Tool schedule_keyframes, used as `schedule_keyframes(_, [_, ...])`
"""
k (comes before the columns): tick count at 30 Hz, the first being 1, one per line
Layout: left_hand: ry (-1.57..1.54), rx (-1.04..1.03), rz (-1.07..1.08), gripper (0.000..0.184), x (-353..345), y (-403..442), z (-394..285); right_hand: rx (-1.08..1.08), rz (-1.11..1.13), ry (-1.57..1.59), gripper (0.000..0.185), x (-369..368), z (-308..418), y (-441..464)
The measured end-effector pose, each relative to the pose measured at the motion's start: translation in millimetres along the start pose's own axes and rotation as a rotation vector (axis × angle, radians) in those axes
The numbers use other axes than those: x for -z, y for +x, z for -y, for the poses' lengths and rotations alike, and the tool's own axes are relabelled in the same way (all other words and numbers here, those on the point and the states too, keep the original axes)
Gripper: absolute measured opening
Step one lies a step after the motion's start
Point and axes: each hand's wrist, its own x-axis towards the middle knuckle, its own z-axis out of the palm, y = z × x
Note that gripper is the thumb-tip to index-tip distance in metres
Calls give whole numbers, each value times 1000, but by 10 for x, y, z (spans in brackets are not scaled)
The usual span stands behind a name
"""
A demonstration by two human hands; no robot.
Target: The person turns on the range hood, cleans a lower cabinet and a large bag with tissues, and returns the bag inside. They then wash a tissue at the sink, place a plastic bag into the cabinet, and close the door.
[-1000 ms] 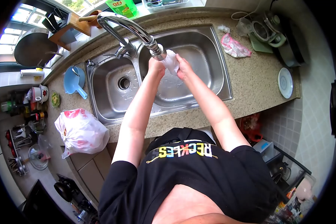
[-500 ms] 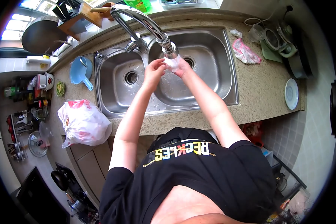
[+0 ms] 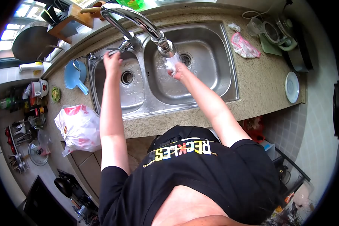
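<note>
Water runs from the chrome faucet (image 3: 165, 46) over my right hand (image 3: 178, 71), which is held cupped in the larger sink basin (image 3: 203, 81). White splashing water partly hides its fingers, and I see no object in it. Over the smaller basin (image 3: 133, 92), my left hand (image 3: 113, 64) reaches out with its fingers stretched and nothing in them. Its fingertips are right at the faucet lever (image 3: 111, 48); whether they touch it I cannot tell.
Left of the sink are a light blue dipper (image 3: 74, 75) and a knotted white plastic bag (image 3: 79, 128). On the right lie a pink-and-white cloth (image 3: 245, 46) and a white plate (image 3: 292, 87). A knife block (image 3: 77, 20) stands on the sill behind.
My left hand has left my right hand under the water and moved left to the faucet lever. My right hand stays beneath the stream. The view has shifted slightly.
</note>
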Motion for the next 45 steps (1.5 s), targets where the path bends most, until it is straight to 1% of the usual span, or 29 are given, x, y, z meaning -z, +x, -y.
schedule_keyframes(1, [16, 4, -85, 66, 28, 122, -28, 2, -7, 5, 29, 6, -7, -14])
schedule_keyframes(3, [-39, 48, -141, 70, 64, 363, -99, -12, 56, 220, 31, -88, -1, -114])
schedule_keyframes(5, [-136, 69, 3, 66, 105, 524, -197, 48, 114, 260, 35, -17, -27, 122])
schedule_keyframes(7, [-277, 96, 72, 63, 150, 844, -108, 122, 404, 411, 30, 18, -29, 305])
schedule_keyframes(8, [-308, 72, 46, 71, 128, 891, -95, 119, 427, 439, 32, -44, 38, 171])
schedule_keyframes(9, [-304, 77, 52, 71, 72, 823, -124, 123, 422, 444, 32, -30, 43, 131])
schedule_keyframes(11, [-160, -28, 7, 80, -48, 685, -208, 111, 439, 379, 34, 9, 100, 72])
schedule_keyframes(12, [-198, -74, 80, 82, -92, 648, -234, 137, 367, 320, 35, 44, 82, 73])
schedule_keyframes(13, [-222, -120, 111, 71, -142, 608, -255, 120, 331, 303, 30, 127, 79, 37])
schedule_keyframes(15, [-165, -211, 169, 60, -179, 530, -285, 181, 89, -27, 30, 386, -80, 73])
schedule_keyframes(17, [-195, -204, 240, 52, -126, 473, -275, 109, -133, -184, 24, 527, -199, -146])
schedule_keyframes(20, [-151, -205, 211, 57, -67, 356, -78, -17, -398, -414, 7, 943, -540, -227])
schedule_keyframes(22, [-24, -302, 186, 66, -96, 162, 93, -17, -484, -435, 9, 1107, -639, -303])
schedule_keyframes(25, [58, -168, 114, 70, -109, -131, 487, 8, -625, -447, 19, 1169, -660, -465])
schedule_keyframes(27, [196, -178, 119, 66, -94, -286, 847, 222, -616, -421, 22, 1309, -714, -322])
schedule_keyframes(29, [296, -53, 184, 62, -159, -577, 979, 238, -606, -458, 23, 1286, -585, -426])
schedule_keyframes(30, [231, 32, 266, 60, -229, -808, 903, 251, -588, -504, 24, 1223, -477, -515])
schedule_keyframes(32, [257, -16, 348, 56, -272, -1072, 910, 367, -637, -620, 29, 1197, -226, -727])
schedule_keyframes(33, [261, -1, 378, 55, -304, -1246, 795, 503, -712, -848, 29, 1324, -106, -762])
schedule_keyframes(35, [333, -52, 438, 51, -189, -1311, 922, 787, -796, -986, 32, 1282, 342, -1256])
schedule_keyframes(36, [449, -122, 410, 51, -156, -1385, 900, 780, -860, -1017, 32, 1195, 574, -1585])
schedule_keyframes(37, [564, -186, 372, 50, -124, -1474, 882, 1037, -962, -1193, 32, 1345, 730, -1696])
schedule_keyframes(38, [632, -195, 364, 51, -59, -1517, 897, 1020, -1009, -1278, 34, 1380, 887, -1914])
schedule_keyframes(39, [726, -326, 346, 50, 16, -1549, 940, 985, -1103, -1528, 39, 1450, 1009, -2068])
schedule_keyframes(41, [804, -407, 322, 52, 130, -1650, 1002, 837, -1154, -1805, 51, 1901, 1058, -2077])
schedule_keyframes(42, [838, -438, 301, 53, 178, -1731, 1015, 553, -1162, -1825, 60, 1955, 1065, -2117])
schedule_keyframes(43, [874, -466, 263, 54, 218, -1810, 1014, 681, -1068, -1749, 68, 2024, 1059, -2181])
schedule_keyframes(44, [854, -457, 229, 55, 246, -1904, 924, 760, -1149, -1869, 70, 2082, 1027, -2172])
schedule_keyframes(45, [836, -438, 198, 56, 305, -2033, 836, 702, -1335, -1826, 69, 1731, 955, -2232])
